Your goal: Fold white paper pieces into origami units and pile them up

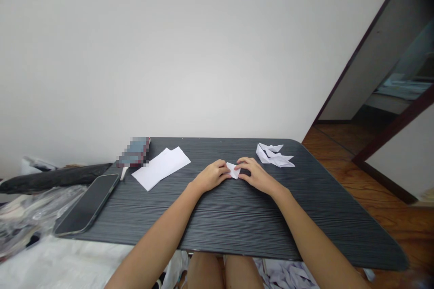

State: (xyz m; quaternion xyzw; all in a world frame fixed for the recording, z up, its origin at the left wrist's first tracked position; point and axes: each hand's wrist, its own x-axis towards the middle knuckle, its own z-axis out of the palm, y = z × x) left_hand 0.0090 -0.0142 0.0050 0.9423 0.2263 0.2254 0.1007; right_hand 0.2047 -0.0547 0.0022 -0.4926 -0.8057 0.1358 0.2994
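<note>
A small folded piece of white paper (pixel 233 170) lies on the dark ribbed table (pixel 237 216), pinched between both my hands. My left hand (pixel 212 175) has its fingers curled onto the paper's left side. My right hand (pixel 253 173) presses its fingertips on the paper's right side. Both hands rest on the tabletop near its middle.
Folded white paper shapes (pixel 274 155) lie at the back right. Flat white paper strips (pixel 162 167) sit at the back left, beside a blurred box (pixel 134 151). A dark phone (pixel 88 204) lies on the table's left edge. A wooden floor (pixel 383 203) runs to the right.
</note>
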